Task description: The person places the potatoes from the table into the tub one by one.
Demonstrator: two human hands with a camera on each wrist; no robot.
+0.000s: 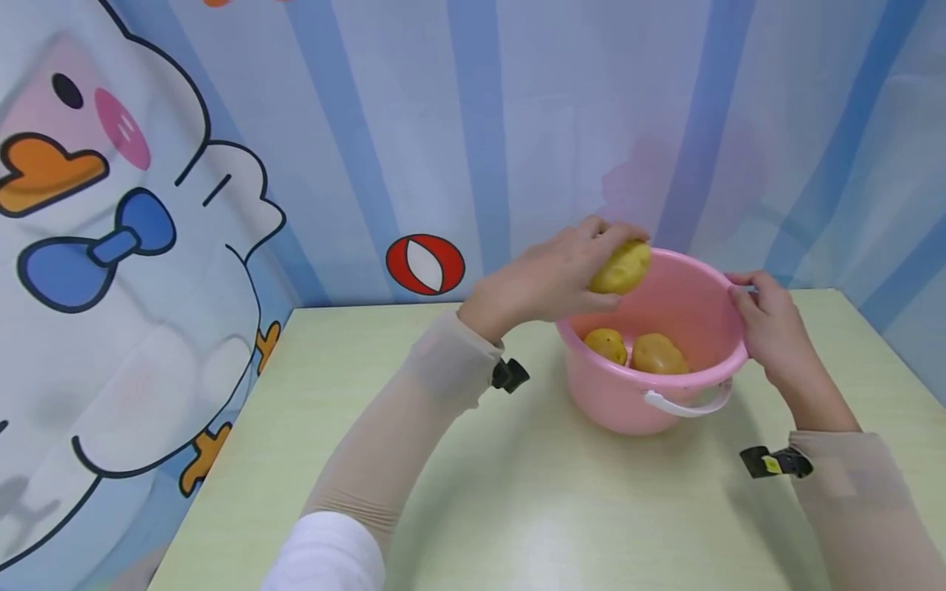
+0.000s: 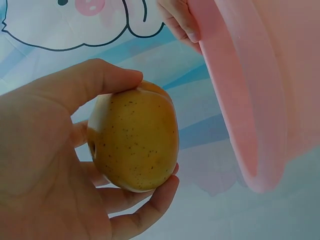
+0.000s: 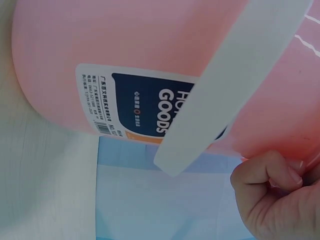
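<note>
My left hand [image 1: 550, 275] holds a yellow potato [image 1: 622, 267] over the left rim of a pink bucket [image 1: 643, 408]. In the left wrist view the thumb lies along one side of the brown-speckled potato [image 2: 137, 137], with the fingers curled round the other. Two more potatoes, one smaller [image 1: 606, 345] and one larger [image 1: 659, 355], lie inside the bucket. At the bucket's right side, my right hand [image 1: 772, 324] grips the rim; in the right wrist view its thumb and curled finger [image 3: 262, 175] pinch the edge. The bucket's lower inside is partly hidden by its front wall.
The bucket's white handle [image 1: 687, 406] hangs down at the front, across a printed label [image 3: 145, 102] in the right wrist view. The bucket stands on a pale wooden table [image 1: 517, 492]. A blue striped backdrop [image 1: 547, 123] with cartoon figures rises along the table's back and left edges.
</note>
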